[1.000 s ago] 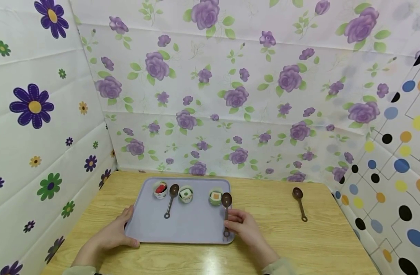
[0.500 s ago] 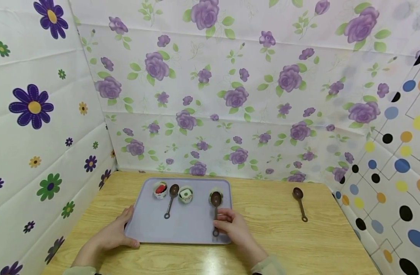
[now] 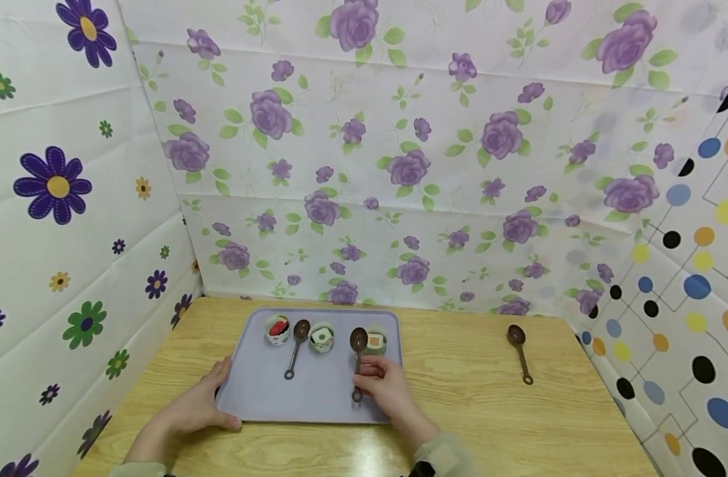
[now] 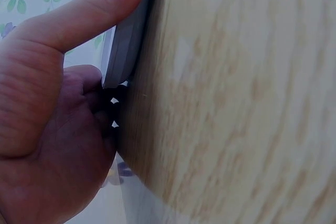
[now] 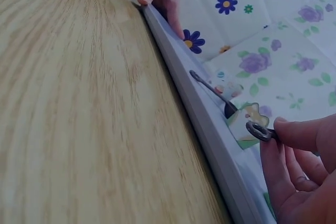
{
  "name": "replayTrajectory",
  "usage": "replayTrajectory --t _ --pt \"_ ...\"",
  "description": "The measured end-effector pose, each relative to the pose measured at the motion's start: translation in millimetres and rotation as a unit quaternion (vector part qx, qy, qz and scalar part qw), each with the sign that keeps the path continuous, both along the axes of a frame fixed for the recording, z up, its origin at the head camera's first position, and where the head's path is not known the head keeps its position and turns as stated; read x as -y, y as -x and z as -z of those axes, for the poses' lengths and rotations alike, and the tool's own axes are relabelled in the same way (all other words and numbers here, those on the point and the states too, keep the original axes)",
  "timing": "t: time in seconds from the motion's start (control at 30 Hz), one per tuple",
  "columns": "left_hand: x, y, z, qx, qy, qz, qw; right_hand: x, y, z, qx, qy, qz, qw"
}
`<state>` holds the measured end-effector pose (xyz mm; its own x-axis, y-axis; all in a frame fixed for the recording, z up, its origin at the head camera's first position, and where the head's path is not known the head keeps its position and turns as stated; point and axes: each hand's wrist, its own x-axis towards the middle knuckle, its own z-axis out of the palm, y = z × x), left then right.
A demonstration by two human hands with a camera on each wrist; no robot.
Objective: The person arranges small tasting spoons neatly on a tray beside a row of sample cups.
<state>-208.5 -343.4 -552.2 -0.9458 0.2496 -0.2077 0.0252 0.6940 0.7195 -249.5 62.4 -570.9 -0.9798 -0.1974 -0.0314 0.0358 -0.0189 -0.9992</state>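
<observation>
My right hand (image 3: 387, 389) pinches the handle of a brown spoon (image 3: 359, 340) between thumb and fingers, above the right part of a pale lilac tray (image 3: 262, 401). In the right wrist view, the ring end of that spoon (image 5: 258, 130) pokes out past the thumb. At the tray's front left corner, my left hand (image 3: 199, 404) grips the edge, thumb along the front and fingers at the left side. A second brown spoon (image 3: 301, 331) lies on the tray between a cup with a red piece (image 3: 277, 329) and a cup with a white piece (image 3: 322, 337).
A cup with a white and orange square (image 3: 375, 342) stands at the tray's back right, just right of the held spoon. Another brown spoon (image 3: 517, 336) lies on the wooden table (image 3: 459, 344) to the right. Patterned cloth walls (image 3: 364, 165) enclose the back and sides.
My right hand has carried the spoon leftward, from the tray's right edge, across the front of the orange-square cup, to that cup's left. The left hand has stayed at the tray's corner.
</observation>
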Motion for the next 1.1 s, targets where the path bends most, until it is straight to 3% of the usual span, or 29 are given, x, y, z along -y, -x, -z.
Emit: replayTrajectory --t 0.37,1.1 --pt "-0.6 -1.4 -0.7 -0.004 0.0 0.003 1.0 20.6 10.7 5.7 -0.021 -0.029 0.033 0.9988" --pt "1.1 -0.9 3.7 -0.002 -0.005 0.0 1.0 37.3 14.9 14.9 -0.076 -0.092 0.097 0.9881"
